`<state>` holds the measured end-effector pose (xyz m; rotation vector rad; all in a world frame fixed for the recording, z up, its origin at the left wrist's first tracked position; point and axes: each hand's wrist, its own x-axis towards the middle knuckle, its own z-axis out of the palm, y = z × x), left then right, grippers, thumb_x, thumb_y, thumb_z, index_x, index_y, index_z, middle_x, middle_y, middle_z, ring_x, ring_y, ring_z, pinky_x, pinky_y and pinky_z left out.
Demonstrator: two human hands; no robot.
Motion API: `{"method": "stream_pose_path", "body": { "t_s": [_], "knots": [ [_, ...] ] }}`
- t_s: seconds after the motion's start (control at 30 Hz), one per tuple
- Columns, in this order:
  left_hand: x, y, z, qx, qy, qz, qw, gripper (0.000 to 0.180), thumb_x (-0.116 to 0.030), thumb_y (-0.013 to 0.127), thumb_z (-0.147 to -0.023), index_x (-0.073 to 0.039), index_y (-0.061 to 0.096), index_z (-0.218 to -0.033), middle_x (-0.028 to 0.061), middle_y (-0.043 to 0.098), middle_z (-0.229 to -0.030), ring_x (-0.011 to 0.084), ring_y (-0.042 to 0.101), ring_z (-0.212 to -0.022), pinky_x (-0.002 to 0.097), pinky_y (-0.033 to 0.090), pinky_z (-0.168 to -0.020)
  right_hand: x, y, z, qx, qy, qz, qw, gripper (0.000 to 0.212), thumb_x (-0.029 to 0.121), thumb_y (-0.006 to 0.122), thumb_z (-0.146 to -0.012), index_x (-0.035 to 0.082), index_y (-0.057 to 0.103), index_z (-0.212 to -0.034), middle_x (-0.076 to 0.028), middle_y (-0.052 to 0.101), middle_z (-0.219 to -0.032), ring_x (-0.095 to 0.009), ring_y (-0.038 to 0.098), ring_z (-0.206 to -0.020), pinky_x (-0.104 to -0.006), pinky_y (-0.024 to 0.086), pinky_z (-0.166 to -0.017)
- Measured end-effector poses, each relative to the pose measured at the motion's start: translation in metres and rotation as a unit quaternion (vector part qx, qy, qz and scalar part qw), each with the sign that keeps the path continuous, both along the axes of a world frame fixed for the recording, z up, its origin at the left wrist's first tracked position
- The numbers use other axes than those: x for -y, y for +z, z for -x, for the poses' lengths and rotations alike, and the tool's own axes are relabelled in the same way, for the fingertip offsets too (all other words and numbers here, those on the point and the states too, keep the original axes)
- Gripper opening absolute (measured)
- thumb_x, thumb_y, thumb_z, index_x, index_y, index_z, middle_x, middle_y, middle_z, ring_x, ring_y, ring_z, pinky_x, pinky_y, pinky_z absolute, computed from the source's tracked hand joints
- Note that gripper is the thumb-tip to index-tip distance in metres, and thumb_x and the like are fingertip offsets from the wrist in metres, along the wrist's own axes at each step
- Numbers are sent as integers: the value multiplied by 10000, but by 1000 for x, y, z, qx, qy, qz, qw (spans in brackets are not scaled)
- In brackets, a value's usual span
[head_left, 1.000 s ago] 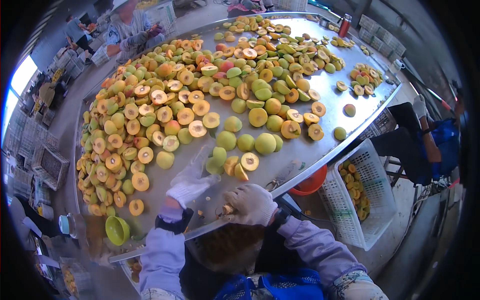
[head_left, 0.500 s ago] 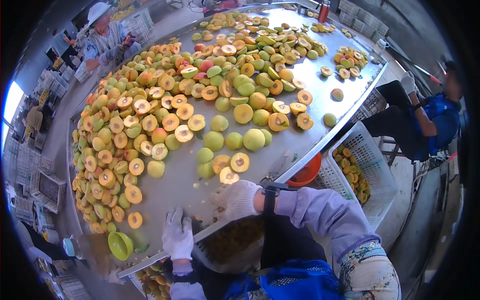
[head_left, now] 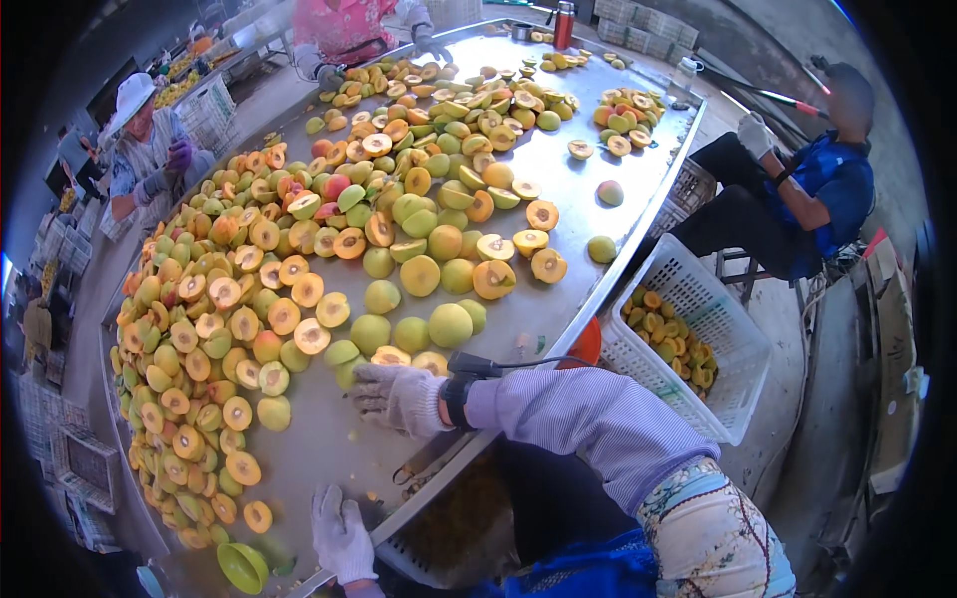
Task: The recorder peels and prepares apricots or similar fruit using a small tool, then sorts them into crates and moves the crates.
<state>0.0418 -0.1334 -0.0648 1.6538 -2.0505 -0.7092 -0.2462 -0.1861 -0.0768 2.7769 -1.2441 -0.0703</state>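
My right hand [head_left: 401, 399], in a white knit glove, reaches over the metal table [head_left: 324, 439] with its fingers stretched out. It lies against the near side of the halved stone fruit [head_left: 431, 364], and nothing shows in its grasp; what is under the palm is hidden. My left hand [head_left: 341, 538], gloved too, rests at the table's near edge, fingers extended and holding nothing. Between the hands, a small dark looped thing [head_left: 404, 474] lies by the edge. A large heap of yellow-green fruit halves [head_left: 219, 374] spreads over the left and far table.
A green bowl [head_left: 242, 568] stands at the near left corner. Right of the table are a white crate [head_left: 713, 324] with fruit halves and an orange-red bucket [head_left: 588, 344]. A red flask [head_left: 563, 25] stands far off. Other people are at the left, far and right sides.
My right hand has moved from the near edge farther onto the table, up to the fruit halves. The view has shifted, bringing a person in pink into sight. My left hand stays by the edge.
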Motion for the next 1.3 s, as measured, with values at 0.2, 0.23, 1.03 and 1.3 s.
{"method": "stream_pose_path", "body": {
  "t_s": [0.2, 0.23, 1.03, 1.3],
  "knots": [
    [-3, 10, 10, 5, 11, 6, 1000, 313, -102, 626, -852, 21, 677, -1135, 194, 602, -1301, 310, 558, -1244, 375, 423, -1065, 27, 1, 78, -60, -175, -1, 983, 402, 322, 472, -944, 171, 517, -1314, -48, 483, -1431, -220, 407, -1364, -484, 212, -1192],
    [-1, 9, 8, 3, 11, 2, 1000, 313, -102, 626, -852, 21, 677, -1135, 194, 602, -1301, 310, 558, -1244, 375, 423, -1065, 30, 1, 93, -77, -202, -8, 976, 395, 323, 460, -955, 179, 513, -1318, -38, 480, -1433, -214, 407, -1363, -490, 203, -1198],
    [2, 11, 2, 127, -54, 26, 990, 356, -214, 596, -944, -46, 628, -1256, 182, 586, -1300, 349, 531, -1237, 422, 397, -1081, 52, 23, 133, 273, -153, 138, 940, 420, 312, 620, -795, 100, 595, -1158, -102, 580, -1268, -311, 467, -1293, -510, 246, -1176],
    [2, 14, 6, 84, -55, 29, 995, 318, -184, 601, -948, -52, 647, -1233, 172, 590, -1301, 336, 536, -1233, 405, 402, -1071, 110, 0, 57, 83, -62, 98, 990, 335, 351, 607, -799, 138, 685, -1046, -69, 552, -1302, -291, 389, -1364, -603, 179, -1162]
  ]
}}
